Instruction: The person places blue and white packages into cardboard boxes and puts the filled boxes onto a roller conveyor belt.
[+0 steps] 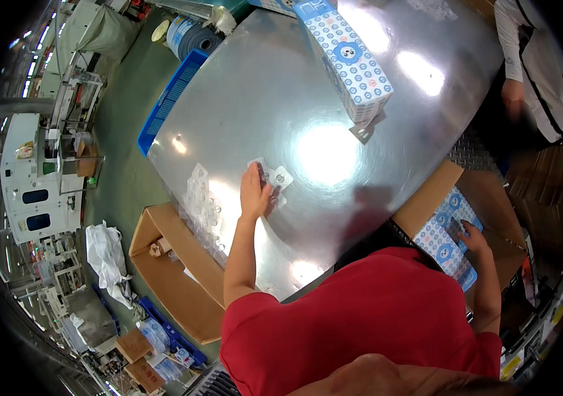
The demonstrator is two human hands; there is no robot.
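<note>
1. Head view, looking down: you stand at a shiny metal table [281, 86] that fills the middle of the picture, with glare patches across it

2. Your left hand [254, 193] reaches out over the table, palm down and fingers together, resting on a few clear plastic blister packs [275, 178] near the table's middle; whether the fingers actually pinch one cannot be told

3. A loose row of more clear blister packs [201, 198] lies along the table's left edge, just left of that hand, so plenty seems left to handle

4. Your right hand [471, 236] is low on the right, off the table, fingers curled on a blue-and-white patterned box [445, 245] that lies inside an open cardboard carton [427, 198]; the grip looks light, and the box appears already placed in the carton

5. A tall blue-and-white patterned box [351, 63] lies on the far side of the table, well apart from both hands and apparently not yet packed

6. Another open cardboard carton [169, 277] sits on the floor at the near left, below the table edge, beside a white plastic bag [106, 254]

7. A blue plastic crate [166, 105] stands at the table's far left edge

8. Another person's sleeve and hand [511, 86] show at the far right, apart from your work

9. Judged from this, the packing looks partly done, with packs and one box outstanding
</note>
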